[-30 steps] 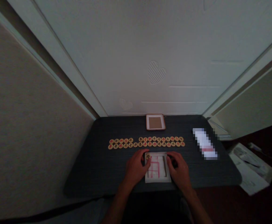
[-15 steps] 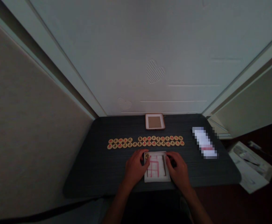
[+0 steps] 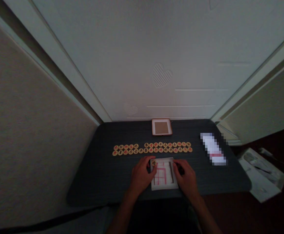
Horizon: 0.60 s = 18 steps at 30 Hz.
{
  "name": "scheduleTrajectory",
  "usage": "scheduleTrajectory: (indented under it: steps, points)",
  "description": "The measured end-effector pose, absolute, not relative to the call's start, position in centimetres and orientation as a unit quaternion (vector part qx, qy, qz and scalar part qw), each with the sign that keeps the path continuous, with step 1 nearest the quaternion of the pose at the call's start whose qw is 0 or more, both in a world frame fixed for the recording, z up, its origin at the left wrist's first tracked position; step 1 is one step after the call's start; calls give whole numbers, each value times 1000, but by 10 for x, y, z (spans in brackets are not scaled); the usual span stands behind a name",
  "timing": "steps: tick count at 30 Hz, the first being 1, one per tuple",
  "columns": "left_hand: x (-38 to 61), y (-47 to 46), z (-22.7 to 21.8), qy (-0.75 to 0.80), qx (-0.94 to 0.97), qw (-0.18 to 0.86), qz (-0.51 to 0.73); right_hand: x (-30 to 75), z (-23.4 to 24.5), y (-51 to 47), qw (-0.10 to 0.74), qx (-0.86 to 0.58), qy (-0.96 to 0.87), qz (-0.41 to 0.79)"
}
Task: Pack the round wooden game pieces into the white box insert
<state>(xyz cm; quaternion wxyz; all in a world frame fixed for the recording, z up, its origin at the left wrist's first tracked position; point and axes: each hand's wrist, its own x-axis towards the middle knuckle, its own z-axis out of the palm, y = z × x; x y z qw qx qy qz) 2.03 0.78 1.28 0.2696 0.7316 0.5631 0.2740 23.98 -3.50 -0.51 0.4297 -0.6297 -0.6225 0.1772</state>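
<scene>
A small white square tray (image 3: 164, 187) with red grid lines inside lies on the dark table (image 3: 102, 175) near its front edge. My left hand (image 3: 140, 176) rests against the tray's left side, fingers curled round its edge. My right hand (image 3: 187, 178) holds the tray's right side the same way. One round wooden piece (image 3: 154, 163) sits in the tray's far left corner, by my left thumb. Beyond the tray, two rows of round wooden game pieces (image 3: 154, 148) with red and black marks stretch across the table.
A square lid or box with a brown inside (image 3: 161, 127) stands at the table's back edge against the white door. A blurred white packet (image 3: 213, 149) lies at the right. Papers (image 3: 261, 175) lie on the floor to the right. A beige wall bounds the left.
</scene>
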Motion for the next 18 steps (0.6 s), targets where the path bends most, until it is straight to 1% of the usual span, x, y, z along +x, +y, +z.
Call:
scheduleTrajectory:
  steps: [11, 18]
  points:
    - [20, 6, 13, 574, 731, 271, 253, 240, -5, -36, 442, -630, -613, 178]
    - [23, 4, 16, 534, 754, 276, 264, 241, -9, -37, 453, -637, -601, 168]
